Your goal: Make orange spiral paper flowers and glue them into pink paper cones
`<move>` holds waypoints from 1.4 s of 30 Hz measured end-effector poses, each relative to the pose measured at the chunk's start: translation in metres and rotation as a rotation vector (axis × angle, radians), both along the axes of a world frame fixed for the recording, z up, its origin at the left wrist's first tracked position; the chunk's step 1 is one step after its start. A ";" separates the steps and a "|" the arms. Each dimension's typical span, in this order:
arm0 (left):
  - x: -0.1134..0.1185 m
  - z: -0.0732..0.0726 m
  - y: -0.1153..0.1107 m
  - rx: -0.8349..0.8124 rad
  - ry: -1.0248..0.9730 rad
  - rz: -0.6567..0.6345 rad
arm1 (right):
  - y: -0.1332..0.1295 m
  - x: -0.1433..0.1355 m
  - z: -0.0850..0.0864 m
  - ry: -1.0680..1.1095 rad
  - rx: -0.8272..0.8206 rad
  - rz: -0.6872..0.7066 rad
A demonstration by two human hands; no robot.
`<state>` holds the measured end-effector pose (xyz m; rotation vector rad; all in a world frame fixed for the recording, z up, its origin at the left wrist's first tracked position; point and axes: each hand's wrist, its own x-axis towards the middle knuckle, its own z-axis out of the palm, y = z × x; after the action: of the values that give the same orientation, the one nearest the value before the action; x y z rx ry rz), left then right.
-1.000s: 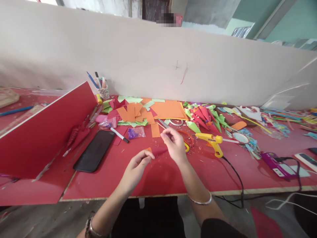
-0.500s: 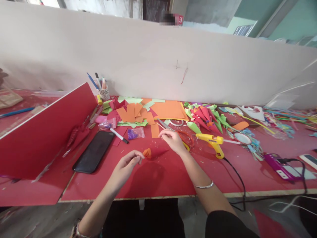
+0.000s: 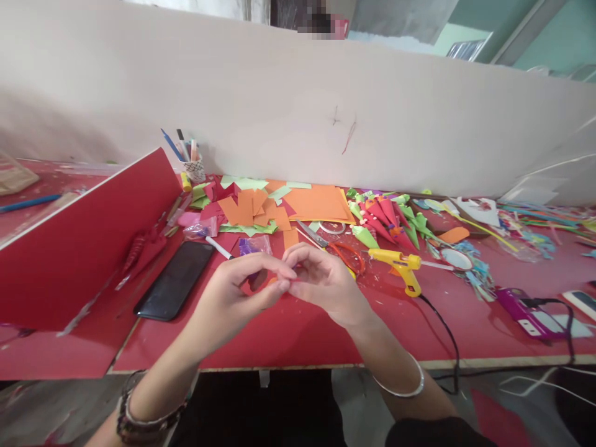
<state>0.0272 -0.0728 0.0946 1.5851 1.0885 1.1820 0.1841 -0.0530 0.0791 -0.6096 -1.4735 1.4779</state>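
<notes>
My left hand [image 3: 237,292] and my right hand [image 3: 326,282] meet fingertip to fingertip above the front of the red table. Both are closed in a pinch around something tiny between them, too covered by the fingers to name. An orange bit [image 3: 272,282] shows through the gap under my left fingers; the red paper cone it belongs to is mostly hidden behind my hands. Just beyond my right hand lie scissors [image 3: 349,257] with orange handles. A yellow glue gun [image 3: 403,267] rests to the right, and a white marker [image 3: 218,247] lies behind my left hand.
Orange paper pieces [image 3: 246,208] and orange sheets [image 3: 321,205] lie at the back. Red and green paper cones [image 3: 384,217] are piled beside them. A black phone [image 3: 174,282] and an upright red board [image 3: 93,248] stand left; a purple power strip [image 3: 524,313] is right.
My two hands have come together from apart, the left moving right and up, and now meet at the fingertips. They cover most of the red cone that showed between them.
</notes>
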 end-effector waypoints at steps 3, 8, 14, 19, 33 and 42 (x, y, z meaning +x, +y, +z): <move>-0.002 0.004 -0.002 -0.037 0.040 -0.070 | -0.002 0.005 0.003 -0.031 -0.080 0.081; -0.002 0.003 -0.005 0.005 0.088 -0.106 | -0.004 0.009 0.010 -0.069 -0.207 0.139; -0.004 0.005 -0.006 0.107 0.176 -0.140 | -0.005 0.011 0.016 -0.139 -0.234 0.190; -0.001 0.005 -0.010 0.137 0.136 -0.206 | -0.005 0.007 0.012 -0.132 -0.166 0.202; -0.033 -0.034 -0.014 -0.106 0.028 0.037 | 0.038 0.029 -0.081 -1.054 0.515 -0.055; -0.042 -0.056 -0.011 -0.228 0.272 0.060 | 0.046 0.019 -0.089 -1.032 0.593 -0.028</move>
<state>-0.0144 -0.0833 0.0385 1.5712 1.4014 0.8599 0.2034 -0.0068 -0.0100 -1.0682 -2.5214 0.5788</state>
